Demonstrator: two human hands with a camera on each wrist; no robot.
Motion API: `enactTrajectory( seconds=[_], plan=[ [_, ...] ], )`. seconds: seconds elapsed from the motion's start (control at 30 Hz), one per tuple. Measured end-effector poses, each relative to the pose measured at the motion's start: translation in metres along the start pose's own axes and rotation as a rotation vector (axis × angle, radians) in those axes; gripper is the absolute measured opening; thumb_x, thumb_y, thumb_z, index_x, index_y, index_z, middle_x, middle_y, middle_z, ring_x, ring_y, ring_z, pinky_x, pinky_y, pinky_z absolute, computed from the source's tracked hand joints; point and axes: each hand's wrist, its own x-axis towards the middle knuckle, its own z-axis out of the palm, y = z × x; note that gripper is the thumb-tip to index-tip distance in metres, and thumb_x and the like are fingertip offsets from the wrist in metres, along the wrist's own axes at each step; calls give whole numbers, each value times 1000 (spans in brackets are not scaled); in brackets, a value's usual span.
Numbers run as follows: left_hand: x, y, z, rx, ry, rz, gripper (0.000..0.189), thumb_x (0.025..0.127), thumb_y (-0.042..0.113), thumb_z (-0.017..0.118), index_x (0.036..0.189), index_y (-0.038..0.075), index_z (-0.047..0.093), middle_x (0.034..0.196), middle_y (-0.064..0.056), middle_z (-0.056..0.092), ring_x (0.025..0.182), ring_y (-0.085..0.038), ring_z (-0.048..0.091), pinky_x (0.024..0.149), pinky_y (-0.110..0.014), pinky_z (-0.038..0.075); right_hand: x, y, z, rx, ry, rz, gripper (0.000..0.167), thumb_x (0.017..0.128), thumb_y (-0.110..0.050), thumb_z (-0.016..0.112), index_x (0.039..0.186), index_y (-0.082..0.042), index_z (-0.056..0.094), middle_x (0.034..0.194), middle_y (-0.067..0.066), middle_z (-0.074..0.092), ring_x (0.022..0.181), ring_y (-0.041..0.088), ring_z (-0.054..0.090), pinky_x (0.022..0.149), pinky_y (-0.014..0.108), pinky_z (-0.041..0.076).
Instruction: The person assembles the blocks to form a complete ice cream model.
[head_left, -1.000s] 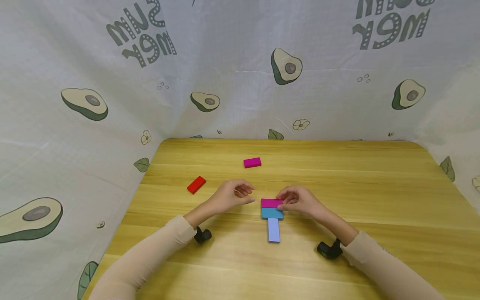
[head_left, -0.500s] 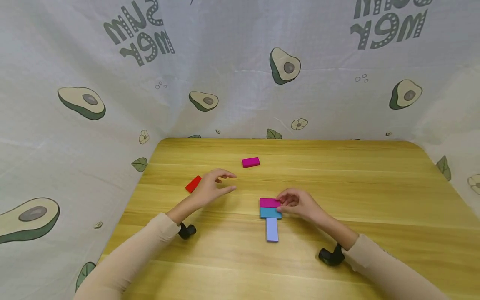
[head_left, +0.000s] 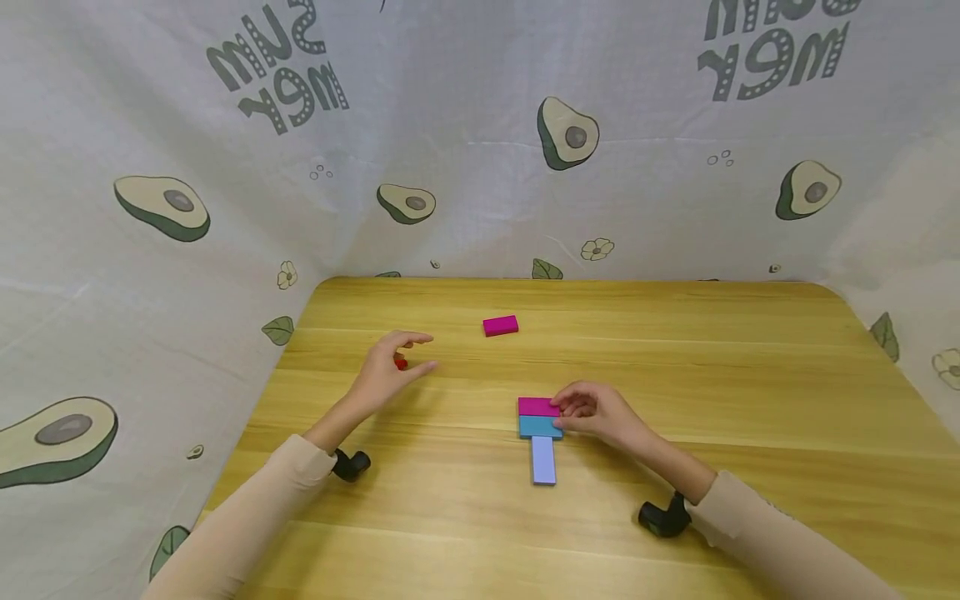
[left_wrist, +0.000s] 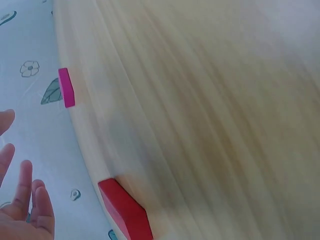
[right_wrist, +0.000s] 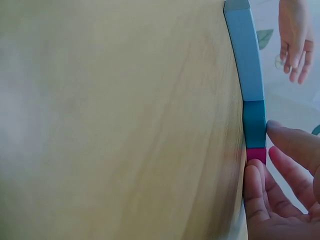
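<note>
In the head view my left hand (head_left: 381,373) is over the left of the table, thumb and fingers spread apart. Behind it, a red block (left_wrist: 125,210) is mostly hidden in the head view; the left wrist view shows it lying apart from the fingers. My right hand (head_left: 600,410) rests at the right ends of a magenta block (head_left: 536,406) and a blue block (head_left: 534,427) lying side by side. Its thumb touches the blue block and its fingers touch the magenta one, with a gap between thumb and forefinger. A light lavender-blue block (head_left: 543,461) extends from the blue block toward me.
A second magenta block (head_left: 500,326) lies near the back of the wooden table (head_left: 675,350). A pale cloth (head_left: 465,125) printed with avocados hangs behind and around the table. Each wrist carries a small black camera mount.
My left hand has moved left, away from the joined blocks and over to the red block, which it now mostly covers in the head view. My right hand stays at the blocks.
</note>
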Motion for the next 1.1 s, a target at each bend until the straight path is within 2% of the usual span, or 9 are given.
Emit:
enactTrajectory(
  seconds=[0.17, 0.23, 0.4, 0.7, 0.83, 1.1],
  plan=[
    [-5, -10, -12, 50, 49, -15, 45, 86, 16, 81, 126, 4, 67, 130, -14, 58, 123, -36, 49, 98, -54, 45, 0, -1, 1, -17, 2, 11, 25, 85, 1, 77, 106, 10, 67, 98, 18, 67, 84, 20, 61, 73, 23, 55],
    [-7, -13, -16, 69, 64, -13, 45, 85, 15, 82, 126, 3, 66, 130, -14, 58, 123, -34, 48, 99, -54, 44, -1, -2, 1, -26, 2, 16, 25, 85, 0, 77, 106, 10, 67, 97, 17, 67, 84, 20, 61, 72, 23, 55],
    [-12, -21, -25, 110, 92, -12, 49, 84, 11, 82, 128, 1, 65, 129, -17, 59, 121, -38, 49, 95, -55, 45, -2, -2, 0, -46, 13, 21, 22, 85, 0, 77, 103, 8, 68, 96, 15, 66, 84, 21, 60, 72, 22, 54],
    [-26, -33, -34, 106, 87, -129, 53, 85, 10, 81, 133, 0, 60, 131, -23, 54, 116, -41, 51, 98, -54, 46, -2, -4, -1, -84, 5, -22, 18, 86, -3, 77, 100, 5, 70, 96, 13, 66, 83, 18, 61, 70, 23, 54],
    [-30, -39, -37, 97, 94, -143, 54, 85, 10, 81, 134, 0, 59, 130, -24, 55, 115, -40, 53, 98, -54, 47, -2, -4, 0, -111, 11, -34, 16, 86, -3, 77, 99, 5, 70, 94, 12, 66, 81, 17, 60, 69, 23, 54],
    [-39, -45, -39, 71, 92, -174, 57, 84, 10, 82, 133, -3, 59, 122, -25, 60, 106, -39, 61, 94, -52, 52, -3, -7, -1, -97, -9, 4, 18, 87, -3, 77, 101, 6, 70, 98, 14, 66, 84, 20, 60, 71, 22, 54]
  ],
)
